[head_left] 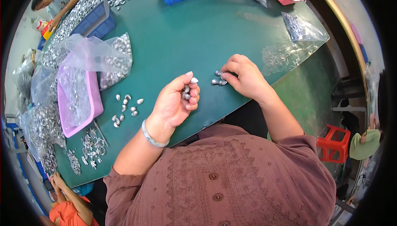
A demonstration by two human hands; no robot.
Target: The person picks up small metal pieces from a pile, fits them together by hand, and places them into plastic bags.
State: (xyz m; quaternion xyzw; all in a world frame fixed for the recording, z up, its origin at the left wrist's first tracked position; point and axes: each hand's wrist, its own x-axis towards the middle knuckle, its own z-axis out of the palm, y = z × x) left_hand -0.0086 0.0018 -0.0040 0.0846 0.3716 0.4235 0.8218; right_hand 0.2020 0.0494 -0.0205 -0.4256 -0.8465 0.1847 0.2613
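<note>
Green bench (178, 31), near edge: left hand (168, 102) was curled up, right hand (246, 78) was down at a little silver cluster (214, 82), couldn't tell if pinching any. Left one was holding a few silver teardrops (185, 95).

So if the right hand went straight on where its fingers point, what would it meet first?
The right hand would probably meet the small silver pieces at its fingertips first, perhaps already touching them; depth is hard to judge.
</note>
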